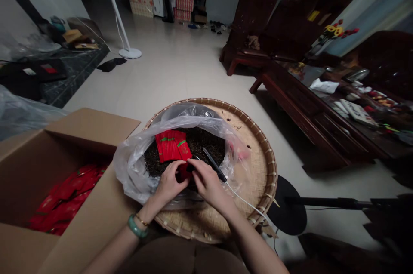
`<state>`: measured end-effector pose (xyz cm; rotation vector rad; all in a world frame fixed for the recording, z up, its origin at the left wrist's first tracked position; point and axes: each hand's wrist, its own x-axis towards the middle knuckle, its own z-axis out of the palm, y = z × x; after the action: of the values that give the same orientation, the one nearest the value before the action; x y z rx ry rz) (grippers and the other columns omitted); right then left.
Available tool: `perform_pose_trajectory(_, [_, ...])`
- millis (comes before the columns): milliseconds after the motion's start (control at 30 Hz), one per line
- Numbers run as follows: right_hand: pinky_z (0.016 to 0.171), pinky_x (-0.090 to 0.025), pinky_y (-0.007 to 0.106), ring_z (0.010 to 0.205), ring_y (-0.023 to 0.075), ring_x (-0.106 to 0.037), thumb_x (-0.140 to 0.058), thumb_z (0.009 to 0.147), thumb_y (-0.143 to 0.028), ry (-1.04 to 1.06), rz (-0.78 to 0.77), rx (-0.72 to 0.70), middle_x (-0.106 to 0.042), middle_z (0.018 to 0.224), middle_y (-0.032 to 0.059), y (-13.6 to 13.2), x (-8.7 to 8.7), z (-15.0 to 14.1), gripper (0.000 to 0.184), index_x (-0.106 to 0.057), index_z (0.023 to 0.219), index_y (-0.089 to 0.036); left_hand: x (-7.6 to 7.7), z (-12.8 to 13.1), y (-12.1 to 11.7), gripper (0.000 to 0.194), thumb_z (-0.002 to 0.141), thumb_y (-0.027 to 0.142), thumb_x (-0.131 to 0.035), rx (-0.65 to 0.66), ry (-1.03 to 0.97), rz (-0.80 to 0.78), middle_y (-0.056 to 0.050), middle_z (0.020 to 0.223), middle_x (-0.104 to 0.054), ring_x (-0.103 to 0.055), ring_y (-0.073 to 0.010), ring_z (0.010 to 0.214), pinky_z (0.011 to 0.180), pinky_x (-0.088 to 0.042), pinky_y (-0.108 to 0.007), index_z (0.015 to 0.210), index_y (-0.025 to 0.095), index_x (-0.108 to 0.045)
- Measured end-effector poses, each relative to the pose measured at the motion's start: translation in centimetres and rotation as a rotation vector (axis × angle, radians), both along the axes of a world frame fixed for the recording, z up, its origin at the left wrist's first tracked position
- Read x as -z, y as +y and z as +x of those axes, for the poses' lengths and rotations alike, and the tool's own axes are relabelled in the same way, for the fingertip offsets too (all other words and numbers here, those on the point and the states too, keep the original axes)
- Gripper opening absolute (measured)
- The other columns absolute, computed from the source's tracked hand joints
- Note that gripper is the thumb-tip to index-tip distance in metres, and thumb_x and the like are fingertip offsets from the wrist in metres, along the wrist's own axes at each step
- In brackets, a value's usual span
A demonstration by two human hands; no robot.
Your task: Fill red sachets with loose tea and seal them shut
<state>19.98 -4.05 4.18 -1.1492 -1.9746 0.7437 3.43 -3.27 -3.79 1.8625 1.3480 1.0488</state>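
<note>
At the left, an open cardboard box [92, 211] holds a loose heap of red packets [66, 198]. Right of it, a clear plastic bag [129, 168] lies with its mouth spread wide on a round woven tray [263, 175], and dark dried leaves [206, 134] fill it. On the left part of the leaves rests an overlapping row of red sachets [169, 145] with green bands. The step in hand looks to be working open the mouth of a single small pouch [183, 172], which is held over the near side of the bag; the next move seems to call for a light, steady pinch that keeps its sides apart. The left hand [171, 180] is curved, thumb and forefinger making a loose ring, and grasps the pouch from the left. The right hand [206, 179] is partly closed, its fingertips meeting the pouch from the right; how firmly they grip, I cannot tell. Just beyond the right hand, a slim black device [214, 164] lies slanted over the leaves, apparently untouched, with a white cord [247, 203] trailing right across the tray. A few dark scraps [248, 146] dot the tray's far right.
</note>
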Motion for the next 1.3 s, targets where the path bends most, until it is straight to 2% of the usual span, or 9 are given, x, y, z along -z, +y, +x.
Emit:
perform_pose_trajectory(133, [0.087, -0.049, 0.032, 0.097, 0.0178, -0.060, -0.040, 0.087, -0.009, 0.001, -0.077, 0.138, -0.064, 0.105, 0.0088, 0.7, 2.4, 1.5, 0.036, -0.057, 0.116, -0.020, -0.3, -0.7, 0.2, 0.040, 0.072, 0.021, -0.063, -0.052, -0.057, -0.012, -0.007, 0.107, -0.060, -0.061, -0.0195, 0.095, 0.078, -0.058, -0.034, 0.111, 0.019, -0.053])
perform_pose_trajectory(200, [0.087, -0.048, 0.033, 0.096, 0.0190, -0.061, -0.046, 0.082, -0.007, -0.178, -0.195, 0.074, -0.065, 0.102, 0.0085, 0.9, 4.1, 2.0, 0.035, -0.060, 0.112, -0.019, -0.7, -1.2, 0.4, 0.039, 0.073, 0.023, -0.063, -0.080, -0.084, -0.009, -0.007, 0.106, -0.061, -0.062, -0.0193, 0.094, 0.077, -0.059, -0.033, 0.111, 0.019, -0.053])
perform_pose_trajectory(300, [0.090, -0.047, 0.033, 0.104, 0.0214, -0.058, -0.055, 0.079, -0.009, -0.441, -0.300, -0.038, -0.062, 0.112, 0.0102, 0.8, 5.7, 1.4, 0.042, -0.057, 0.120, -0.018, -1.2, -1.7, 0.6, 0.039, 0.073, 0.024, -0.064, -0.102, -0.082, 0.015, -0.007, 0.107, -0.062, -0.063, -0.0195, 0.093, 0.077, -0.059, -0.034, 0.111, 0.019, -0.054])
perform_pose_trajectory(400, [0.086, -0.048, 0.034, 0.105, 0.0239, -0.057, -0.062, 0.080, -0.020, -0.617, -0.296, -0.073, -0.057, 0.117, 0.0111, 0.8, 5.9, -0.2, 0.050, -0.051, 0.128, -0.021, -1.4, -2.1, 0.7, 0.042, 0.074, 0.026, -0.063, -0.090, -0.062, 0.019, -0.007, 0.108, -0.062, -0.064, -0.0198, 0.093, 0.077, -0.059, -0.034, 0.113, 0.018, -0.052])
perform_pose_trajectory(567, [0.071, -0.049, 0.028, 0.093, 0.0221, -0.059, -0.064, 0.079, -0.028, -0.725, -0.257, -0.110, -0.058, 0.103, 0.0075, 1.2, 5.5, -1.6, 0.029, -0.063, 0.108, -0.023, -1.3, -2.4, 0.6, 0.047, 0.074, 0.027, -0.063, -0.119, -0.065, 0.011, -0.009, 0.110, -0.061, -0.064, -0.0204, 0.094, 0.077, -0.059, -0.034, 0.118, 0.018, -0.049])
perform_pose_trajectory(833, [0.067, -0.043, 0.022, 0.077, 0.0152, -0.063, -0.062, 0.078, -0.020, -0.486, -0.325, -0.015, -0.066, 0.091, 0.0030, 1.7, 7.0, 0.0, 0.020, -0.071, 0.095, -0.023, -1.8, -2.7, 0.7, 0.049, 0.075, 0.026, -0.062, -0.095, -0.019, 0.017, -0.010, 0.114, -0.060, -0.066, -0.0206, 0.093, 0.077, -0.059, -0.034, 0.122, 0.018, -0.047])
perform_pose_trajectory(1000, [0.064, -0.046, 0.023, 0.068, 0.0145, -0.063, -0.061, 0.071, -0.014, -0.059, -0.388, 0.108, -0.070, 0.077, 0.0028, 2.1, 7.1, 1.1, 0.018, -0.073, 0.084, -0.017, -1.6, -2.6, 0.5, 0.049, 0.076, 0.026, -0.062, -0.075, 0.004, 0.043, -0.010, 0.112, -0.060, -0.066, -0.0204, 0.092, 0.076, -0.059, -0.033, 0.123, 0.018, -0.046])
perform_pose_trajectory(1133, [0.056, -0.047, 0.023, 0.058, 0.0138, -0.061, -0.062, 0.069, -0.026, 0.250, -0.428, 0.212, -0.071, 0.070, 0.0028, 2.3, 5.3, 2.1, 0.018, -0.072, 0.081, -0.015, -1.3, -2.3, 0.5, 0.050, 0.076, 0.024, -0.063, -0.054, 0.041, 0.092, -0.009, 0.110, -0.061, -0.065, -0.0202, 0.093, 0.078, -0.058, -0.034, 0.123, 0.020, -0.047])
perform_pose_trajectory(1300, [0.053, -0.047, 0.023, 0.056, 0.0128, -0.059, -0.063, 0.070, -0.028, 0.334, -0.324, 0.249, -0.069, 0.069, 0.0022, 1.9, 1.3, 1.7, 0.016, -0.071, 0.079, -0.017, -1.2, -1.7, 0.5, 0.049, 0.077, 0.024, -0.062, -0.037, 0.081, 0.157, -0.009, 0.112, -0.061, -0.063, -0.0210, 0.096, 0.080, -0.057, -0.036, 0.123, 0.020, -0.047])
